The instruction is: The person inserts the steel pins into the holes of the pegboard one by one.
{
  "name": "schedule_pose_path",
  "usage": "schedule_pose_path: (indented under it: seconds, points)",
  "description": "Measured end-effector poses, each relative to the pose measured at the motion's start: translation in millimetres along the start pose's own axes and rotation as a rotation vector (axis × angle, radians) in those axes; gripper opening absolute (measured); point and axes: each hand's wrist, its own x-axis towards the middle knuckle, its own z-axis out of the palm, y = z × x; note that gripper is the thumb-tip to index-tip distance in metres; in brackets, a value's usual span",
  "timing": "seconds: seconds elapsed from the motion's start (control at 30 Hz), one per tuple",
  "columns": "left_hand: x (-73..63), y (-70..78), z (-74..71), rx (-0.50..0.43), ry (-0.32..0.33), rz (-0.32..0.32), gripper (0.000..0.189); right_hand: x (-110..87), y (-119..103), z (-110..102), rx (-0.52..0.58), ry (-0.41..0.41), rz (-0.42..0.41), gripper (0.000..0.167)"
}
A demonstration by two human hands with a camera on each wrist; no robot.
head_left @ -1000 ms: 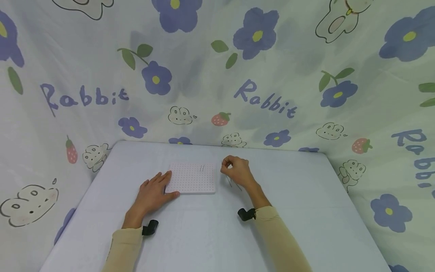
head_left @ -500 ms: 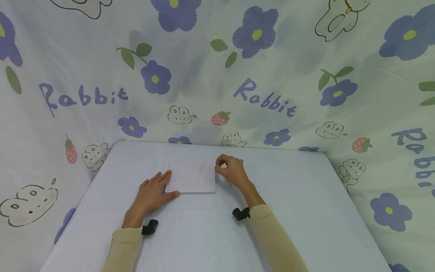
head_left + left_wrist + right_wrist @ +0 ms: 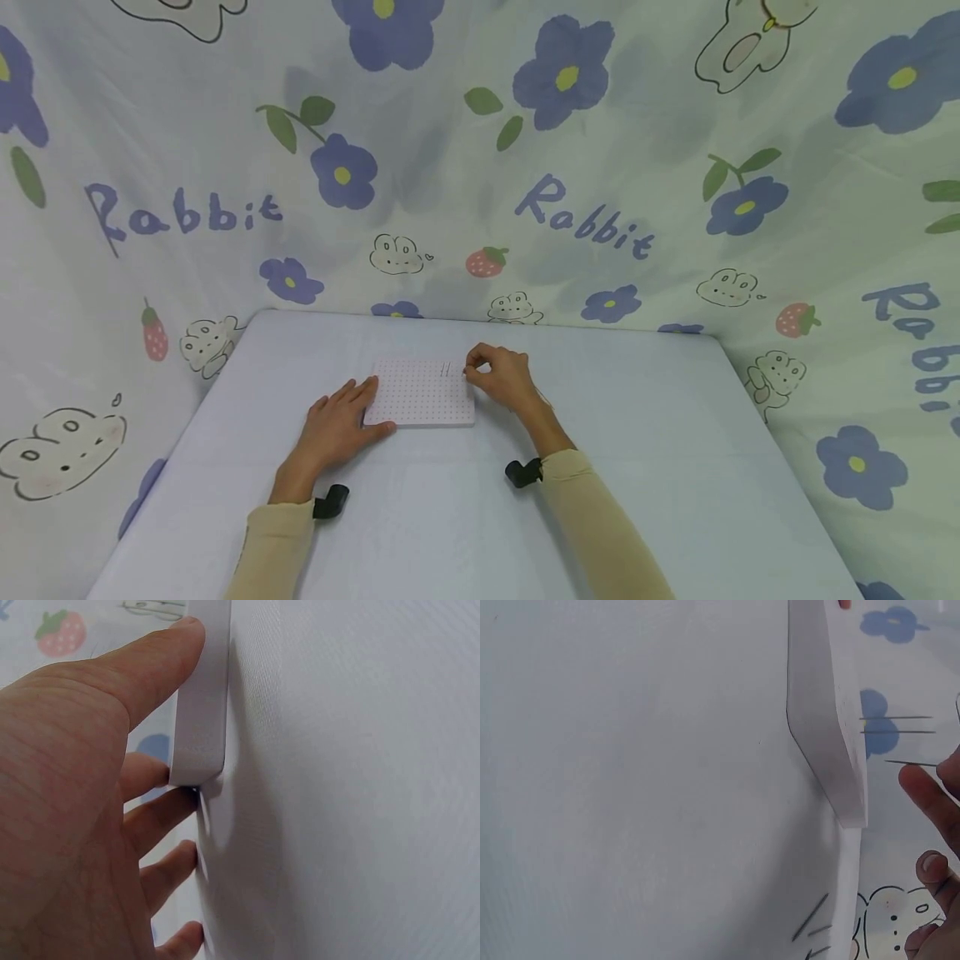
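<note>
A white board (image 3: pixel 420 402) dotted with a grid of small holes lies flat on the table. Two thin metal needles (image 3: pixel 896 718) stand upright near its back right corner. My left hand (image 3: pixel 333 429) rests at the front left corner, thumb (image 3: pixel 169 664) against the front side and fingers spread along the left side. Between thumb and fingertips, my right hand (image 3: pixel 504 379) pinches another needle (image 3: pixel 911 763). In the right wrist view its pointed tip hangs over the board, apart from the surface, beside the standing pair.
Several loose needles (image 3: pixel 811 918) lie on the white tablecloth (image 3: pixel 645 780) to the right of the board, mostly hidden by my right hand in the head view. A printed fabric backdrop (image 3: pixel 450 200) rises behind the table's far edge.
My right hand has moved left from beside the board to over its back right corner, carrying the pinched needle. The left hand and the board have stayed in place.
</note>
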Motion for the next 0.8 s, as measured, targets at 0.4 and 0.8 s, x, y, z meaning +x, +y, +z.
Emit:
schedule_pose_path:
  seconds: [0.4, 0.8]
  points:
    - [-0.3, -0.8, 0.3, -0.001, -0.004, 0.001, 0.089, 3.6, -4, 8, 0.006, -0.019, -0.001, 0.005]
    - [0.1, -2.2, 1.9, -0.002, 0.005, 0.006, 0.090, 4.9, -5, 12, -0.015, -0.014, -0.006, 0.005]
